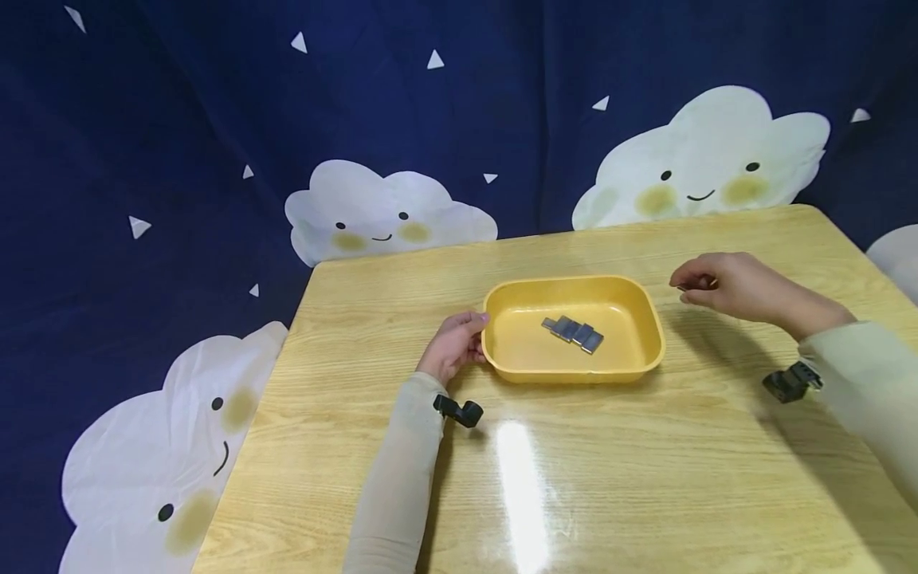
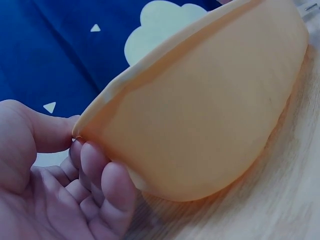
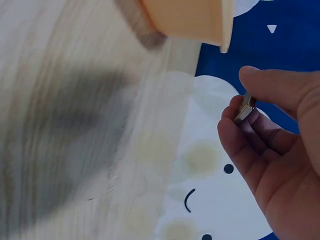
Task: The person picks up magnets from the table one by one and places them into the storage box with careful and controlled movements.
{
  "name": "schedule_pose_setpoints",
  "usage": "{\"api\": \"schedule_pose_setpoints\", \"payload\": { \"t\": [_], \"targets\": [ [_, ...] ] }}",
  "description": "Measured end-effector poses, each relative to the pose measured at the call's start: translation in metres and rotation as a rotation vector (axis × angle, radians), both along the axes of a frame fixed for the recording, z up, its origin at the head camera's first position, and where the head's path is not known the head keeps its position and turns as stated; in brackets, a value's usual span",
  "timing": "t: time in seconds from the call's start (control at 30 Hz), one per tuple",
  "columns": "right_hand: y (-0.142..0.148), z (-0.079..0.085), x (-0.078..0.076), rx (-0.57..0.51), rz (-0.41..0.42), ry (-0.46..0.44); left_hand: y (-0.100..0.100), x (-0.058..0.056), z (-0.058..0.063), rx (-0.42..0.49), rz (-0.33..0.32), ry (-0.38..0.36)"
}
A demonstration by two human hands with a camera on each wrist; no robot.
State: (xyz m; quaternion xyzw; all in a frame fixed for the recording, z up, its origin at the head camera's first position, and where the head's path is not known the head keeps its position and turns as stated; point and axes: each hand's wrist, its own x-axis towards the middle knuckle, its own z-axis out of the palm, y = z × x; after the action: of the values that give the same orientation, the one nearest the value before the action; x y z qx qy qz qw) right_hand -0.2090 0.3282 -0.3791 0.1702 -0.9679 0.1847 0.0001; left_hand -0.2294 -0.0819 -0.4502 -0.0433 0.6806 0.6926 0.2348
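A yellow plastic basin (image 1: 574,375) rests on the wooden table. Several small, flat, dark silver metal pieces (image 1: 574,332) lie touching in a slanting row on its floor. My left hand (image 1: 453,344) pinches the basin's left rim, thumb on top and fingers curled beneath; the left wrist view shows this grip on the basin wall (image 2: 200,115) up close. Raised above the table to the right of the basin, my right hand (image 1: 731,288) holds a small silver metal piece (image 3: 245,109) between thumb and fingers. Its exact kind cannot be made out.
The light wooden table (image 1: 344,478) extends around the basin, with a bright reflection at the front. Behind it hangs a dark blue curtain (image 1: 179,119) printed with clouds and triangles. A small black camera sits on each wrist.
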Motion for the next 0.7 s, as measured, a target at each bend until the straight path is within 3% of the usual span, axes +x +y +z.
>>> {"api": "schedule_pose_setpoints", "payload": {
  "t": [0.33, 0.7],
  "targets": [
    [-0.017, 0.012, 0.001, -0.053, 0.028, 0.053, 0.000, -0.001, -0.001, -0.008, -0.003, 0.010],
    [-0.046, 0.026, -0.003, -0.070, 0.147, 0.161, -0.002, -0.003, -0.002, -0.027, -0.022, 0.022]
  ]
}}
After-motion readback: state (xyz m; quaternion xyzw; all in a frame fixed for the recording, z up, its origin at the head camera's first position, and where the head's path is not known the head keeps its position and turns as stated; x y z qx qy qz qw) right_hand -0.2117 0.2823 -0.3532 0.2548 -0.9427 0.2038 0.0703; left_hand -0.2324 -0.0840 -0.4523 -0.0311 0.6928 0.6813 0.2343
